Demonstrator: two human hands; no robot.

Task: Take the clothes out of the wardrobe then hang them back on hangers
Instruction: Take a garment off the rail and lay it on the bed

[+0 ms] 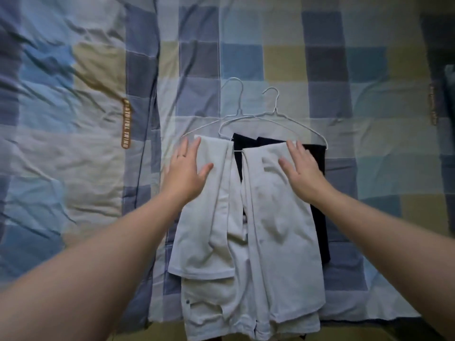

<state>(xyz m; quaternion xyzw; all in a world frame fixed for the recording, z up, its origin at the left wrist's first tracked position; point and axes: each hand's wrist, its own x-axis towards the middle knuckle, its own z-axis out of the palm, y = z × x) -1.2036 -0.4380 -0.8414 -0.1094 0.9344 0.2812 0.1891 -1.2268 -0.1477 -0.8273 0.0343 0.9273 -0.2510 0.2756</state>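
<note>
You seem to be in the second part of the task: the white clothes [278, 217] lie on the bed cover [270, 57], folded over the bars of two wire hangers [275, 112], with a dark garment [318, 193] under them on the right side. Your left hand [187, 168] is wide open, fingers straight and spread, at the left edge of the white cloth. Your right hand [301, 168] is also flat and open, resting on the right fold and holding nothing. I think you are smoothing the cloth. Next, you probably need to take the hangers by their hooks and lift them without letting the clothes slide off.
</note>
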